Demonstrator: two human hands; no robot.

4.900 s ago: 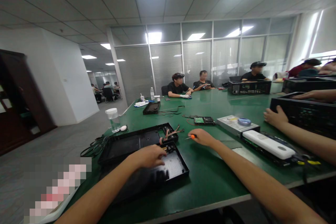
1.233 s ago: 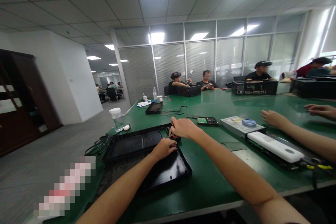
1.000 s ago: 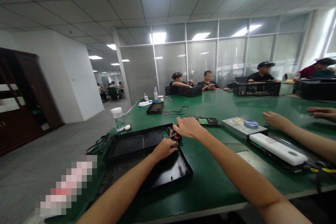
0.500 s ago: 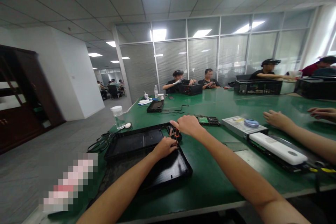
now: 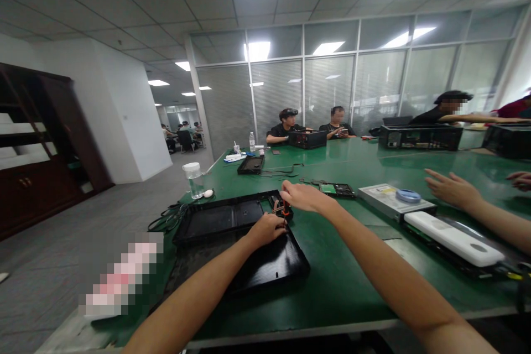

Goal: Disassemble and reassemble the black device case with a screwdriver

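Two black plastic casing halves lie before me on the green table: a glossy near panel and an open tray half behind it. My left hand rests curled on the far edge of the near panel, fingertips by a bundle of coloured wires. My right hand is closed around an orange-handled screwdriver, whose tip points down at the corner where the wires sit.
A neighbour's hand hovers open at the right, above a silver drive and a white device. A clear jar, cables, a circuit board and another tray lie farther out. Several people sit at the far end.
Since five seconds ago my right hand brought the screwdriver left to the casing corner and my left hand shifted up to it. Over the last second both stayed put; the camera turned slightly.
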